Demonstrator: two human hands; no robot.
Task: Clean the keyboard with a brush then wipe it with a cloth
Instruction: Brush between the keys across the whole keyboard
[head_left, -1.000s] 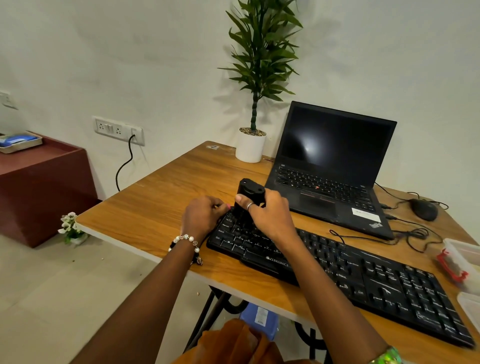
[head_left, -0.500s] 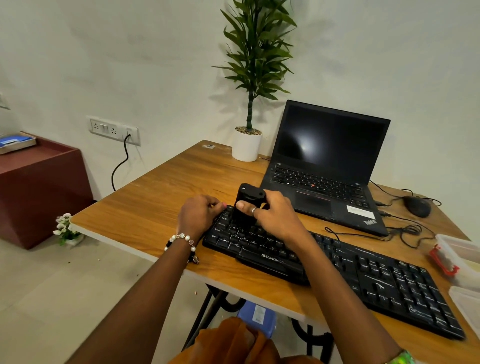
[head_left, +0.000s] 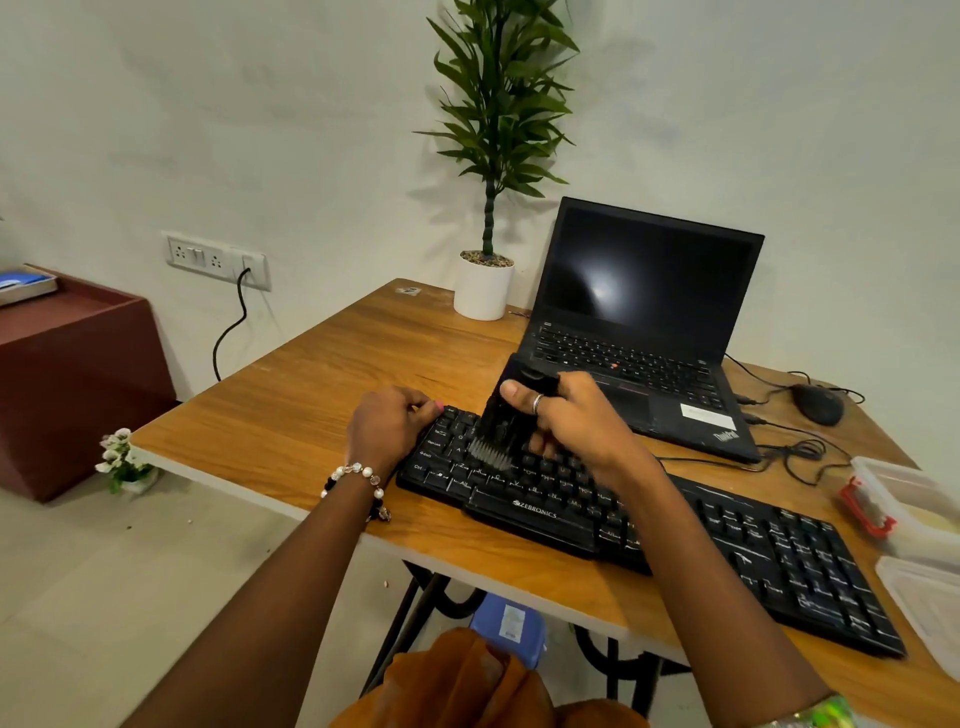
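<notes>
We see the right hand (head_left: 566, 421) curled round the black brush (head_left: 506, 415), thumb laid along its upper body and a ringed finger wrapped over the front, so that the tool tilts with its top toward the laptop (head_left: 644, 332) and its pale bristles meeting the keys at the left end of the black keyboard (head_left: 675, 530). The left hand (head_left: 387, 423) sits at the keyboard's far-left corner with its fingers folded inward against the edge; we cannot tell whether they pinch the frame or merely press on it. Both forearms reach forward from the lower edge of the view, the left wrist carrying a bead bracelet (head_left: 358, 480). The keyboard lies diagonally on the wooden table (head_left: 322, 405), just in front of the laptop. Compared with half a second ago, we note that the brush has tipped further and its bristles, formerly hidden behind the hand, are now exposed on the keys, while the left hand keeps its place at the corner.
</notes>
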